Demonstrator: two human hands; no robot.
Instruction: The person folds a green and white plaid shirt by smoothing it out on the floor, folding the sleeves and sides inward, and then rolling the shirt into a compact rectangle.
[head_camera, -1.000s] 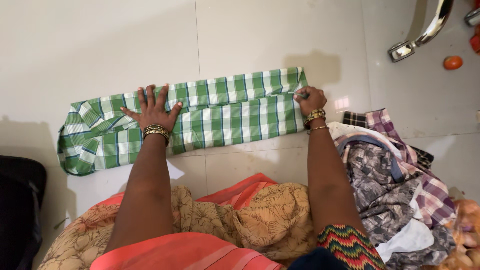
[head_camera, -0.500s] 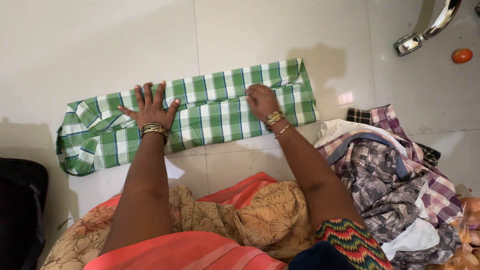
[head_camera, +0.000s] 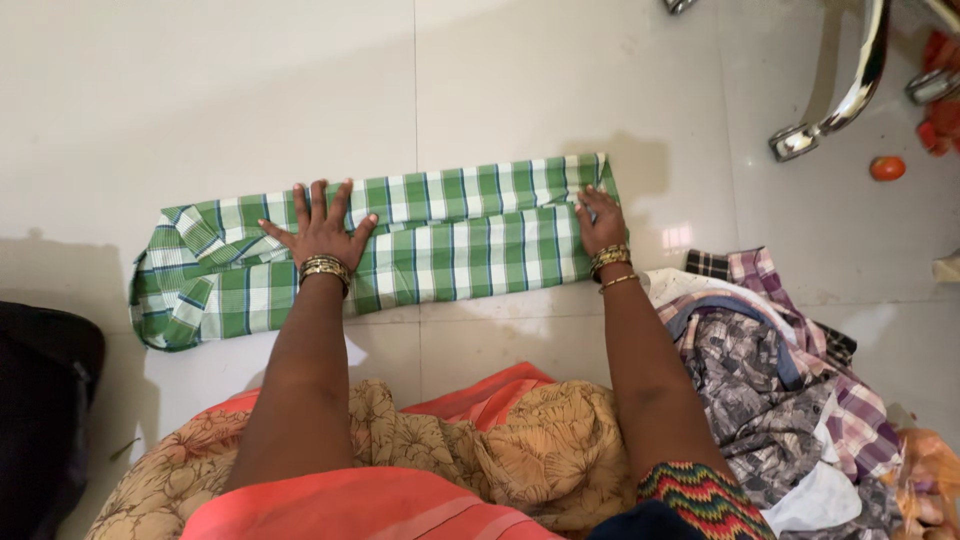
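Sliding back from mid-cloth, right hand (head_camera: 600, 222) now presses flat, fingers spread, on the right end of the green checked cloth (head_camera: 450, 240) at mid-frame on the floor (head_camera: 200, 100), while left hand (head_camera: 322, 232) stays splayed; smoothing outward evenly would flatten creases.

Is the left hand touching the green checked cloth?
Touching. The head view shows the left hand pressed flat, fingers spread, on the green checked cloth, with no gap under the palm.

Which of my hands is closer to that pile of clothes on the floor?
Right. The right hand presses the green checked cloth just beside the clothes pile; the left hand lies farther away.
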